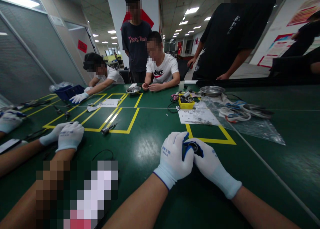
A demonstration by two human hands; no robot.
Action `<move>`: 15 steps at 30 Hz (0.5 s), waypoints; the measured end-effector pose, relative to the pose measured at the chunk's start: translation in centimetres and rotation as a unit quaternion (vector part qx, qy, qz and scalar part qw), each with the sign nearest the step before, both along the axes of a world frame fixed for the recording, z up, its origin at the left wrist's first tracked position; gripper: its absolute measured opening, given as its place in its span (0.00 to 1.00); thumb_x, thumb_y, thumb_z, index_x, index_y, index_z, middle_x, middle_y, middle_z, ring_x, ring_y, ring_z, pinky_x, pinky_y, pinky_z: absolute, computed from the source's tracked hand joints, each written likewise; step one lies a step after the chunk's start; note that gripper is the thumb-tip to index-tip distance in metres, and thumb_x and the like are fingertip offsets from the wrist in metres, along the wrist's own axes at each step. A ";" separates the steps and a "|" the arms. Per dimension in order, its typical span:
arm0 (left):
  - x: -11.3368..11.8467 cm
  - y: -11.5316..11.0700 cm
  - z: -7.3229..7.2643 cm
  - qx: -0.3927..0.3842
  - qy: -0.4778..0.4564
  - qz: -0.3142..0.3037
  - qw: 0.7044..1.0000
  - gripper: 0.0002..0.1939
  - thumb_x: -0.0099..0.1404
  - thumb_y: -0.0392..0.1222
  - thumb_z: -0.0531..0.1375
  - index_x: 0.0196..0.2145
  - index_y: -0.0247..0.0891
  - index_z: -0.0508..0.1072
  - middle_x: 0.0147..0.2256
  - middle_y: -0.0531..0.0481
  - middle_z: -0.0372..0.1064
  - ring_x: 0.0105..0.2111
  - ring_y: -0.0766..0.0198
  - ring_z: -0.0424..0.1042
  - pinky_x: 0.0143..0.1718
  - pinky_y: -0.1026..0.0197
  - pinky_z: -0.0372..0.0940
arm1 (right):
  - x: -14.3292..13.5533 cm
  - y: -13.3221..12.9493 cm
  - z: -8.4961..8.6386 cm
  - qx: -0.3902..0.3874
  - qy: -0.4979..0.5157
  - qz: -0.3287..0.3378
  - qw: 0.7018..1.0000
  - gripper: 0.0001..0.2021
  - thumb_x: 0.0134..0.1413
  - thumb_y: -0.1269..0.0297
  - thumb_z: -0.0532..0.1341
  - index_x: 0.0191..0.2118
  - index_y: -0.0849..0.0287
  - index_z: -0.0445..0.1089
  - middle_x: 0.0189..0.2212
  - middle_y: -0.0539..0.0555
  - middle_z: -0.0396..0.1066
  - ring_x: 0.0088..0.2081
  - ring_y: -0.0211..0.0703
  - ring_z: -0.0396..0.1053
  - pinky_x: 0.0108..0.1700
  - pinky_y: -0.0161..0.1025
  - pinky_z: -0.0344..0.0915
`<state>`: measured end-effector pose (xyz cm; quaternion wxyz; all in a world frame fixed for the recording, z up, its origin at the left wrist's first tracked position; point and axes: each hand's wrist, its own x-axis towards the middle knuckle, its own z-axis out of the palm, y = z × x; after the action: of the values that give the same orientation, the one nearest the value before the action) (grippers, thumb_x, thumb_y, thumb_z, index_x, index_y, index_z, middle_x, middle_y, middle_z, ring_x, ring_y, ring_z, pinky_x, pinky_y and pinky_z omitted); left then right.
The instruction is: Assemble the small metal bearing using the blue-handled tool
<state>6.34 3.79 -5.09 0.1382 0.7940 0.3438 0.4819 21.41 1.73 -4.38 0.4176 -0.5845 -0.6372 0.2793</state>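
In the head view, my left hand point(175, 159) and my right hand point(212, 164) meet over the near part of the green table. Both wear white knit gloves with blue coated palms. Between them is a small dark round part point(193, 147) with a ring-shaped end facing up. The fingers of my left hand are bent around its left side, thumb close to the ring. My right fingers close on it from the other side. Most of the part is hidden by the gloves, and its exact kind does not show.
Yellow tape point(212, 141) marks boxes on the green table point(145, 155). Ahead stand a yellow bin point(186, 105) of parts, a metal bowl point(212, 90) and a plastic bag point(260, 129) with gloves. A metal part point(108, 129) lies left. Co-workers' gloved hands point(70, 135) work at left.
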 end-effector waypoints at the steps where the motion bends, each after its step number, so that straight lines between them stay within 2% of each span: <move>1: 0.0 0.1 -0.1 -0.002 0.001 -0.002 1.000 0.25 0.66 0.40 0.57 0.59 0.35 0.66 0.51 0.37 0.69 0.49 0.48 0.71 0.51 0.43 0.70 | 0.0 0.0 0.0 0.003 0.000 -0.001 1.000 0.09 0.54 0.62 0.59 0.38 0.55 0.74 0.40 0.57 0.80 0.45 0.54 0.77 0.51 0.51 0.73; 5: 0.1 0.2 -0.1 -0.008 0.017 -0.010 1.000 0.23 0.66 0.40 0.57 0.58 0.36 0.67 0.50 0.38 0.70 0.49 0.48 0.71 0.51 0.43 0.70 | 0.1 0.1 -0.1 0.001 -0.005 0.000 1.000 0.10 0.52 0.63 0.59 0.39 0.55 0.75 0.41 0.58 0.80 0.45 0.54 0.78 0.51 0.51 0.73; 15: 0.2 0.2 0.1 -0.016 0.029 -0.015 0.999 0.18 0.68 0.41 0.57 0.55 0.37 0.70 0.47 0.40 0.72 0.46 0.49 0.73 0.49 0.45 0.70 | -0.1 -0.1 0.4 -0.036 -0.015 0.002 0.999 0.09 0.56 0.61 0.59 0.40 0.55 0.74 0.42 0.57 0.80 0.46 0.54 0.78 0.51 0.51 0.74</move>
<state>6.51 3.98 -4.96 0.1480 0.8107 0.3429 0.4509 21.31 1.61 -3.99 0.3861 -0.6021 -0.6343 0.2935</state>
